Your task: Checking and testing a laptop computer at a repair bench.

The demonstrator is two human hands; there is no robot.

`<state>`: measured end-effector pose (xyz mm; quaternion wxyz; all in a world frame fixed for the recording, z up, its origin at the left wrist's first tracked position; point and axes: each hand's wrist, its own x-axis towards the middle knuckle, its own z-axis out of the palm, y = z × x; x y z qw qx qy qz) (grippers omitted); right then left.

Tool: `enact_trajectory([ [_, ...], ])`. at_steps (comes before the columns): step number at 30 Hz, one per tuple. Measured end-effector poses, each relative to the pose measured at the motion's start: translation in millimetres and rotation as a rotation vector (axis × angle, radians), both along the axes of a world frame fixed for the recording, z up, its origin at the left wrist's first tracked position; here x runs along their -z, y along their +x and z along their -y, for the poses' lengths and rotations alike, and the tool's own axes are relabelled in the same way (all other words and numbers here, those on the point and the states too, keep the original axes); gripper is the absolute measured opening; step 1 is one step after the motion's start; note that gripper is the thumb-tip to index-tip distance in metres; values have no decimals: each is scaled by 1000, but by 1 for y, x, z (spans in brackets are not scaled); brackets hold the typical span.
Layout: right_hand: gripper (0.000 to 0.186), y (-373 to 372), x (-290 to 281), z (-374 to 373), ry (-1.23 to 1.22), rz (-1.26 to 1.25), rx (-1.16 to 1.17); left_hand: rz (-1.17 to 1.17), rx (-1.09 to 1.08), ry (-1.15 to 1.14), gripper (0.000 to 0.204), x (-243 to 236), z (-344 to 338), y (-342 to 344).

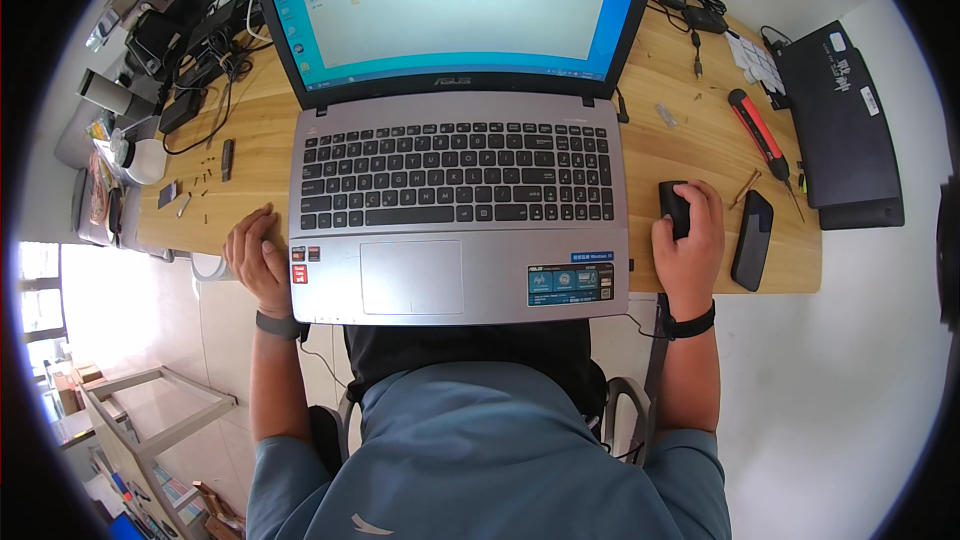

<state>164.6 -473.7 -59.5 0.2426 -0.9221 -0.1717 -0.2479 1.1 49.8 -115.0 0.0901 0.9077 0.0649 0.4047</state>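
A silver laptop (412,275) with black keys lies open in front of me, its lit screen (450,25) showing a file window with rows of icons. My right hand (698,240) is curved over a black computer mouse (675,208) on the desk, right of the laptop. Left of the laptop, my left hand (258,258) rests on the desk's front edge, fingers loosely bent and apart, nothing in them. A black phone (752,240) lies just beyond my right hand. Near my left hand are several tiny screws (205,190) and a small dark USB stick (228,160).
A red and black screwdriver (757,130) lies on the wooden desk (690,120) at the right, by a dark panel (840,130). Cables and adapters (205,65) crowd the back left; more adapters (690,0) sit at the back right. A white jar (148,160) stands left.
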Motion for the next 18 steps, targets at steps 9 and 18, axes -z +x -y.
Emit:
enact_trajectory([
  [9,40,-1,2,-1,7,-12,3,-6,-6,-13,42,-4,3,0],
  [18,40,-2,-1,-2,1,-21,-37,4,-9,-24,43,-5,4,0],
])
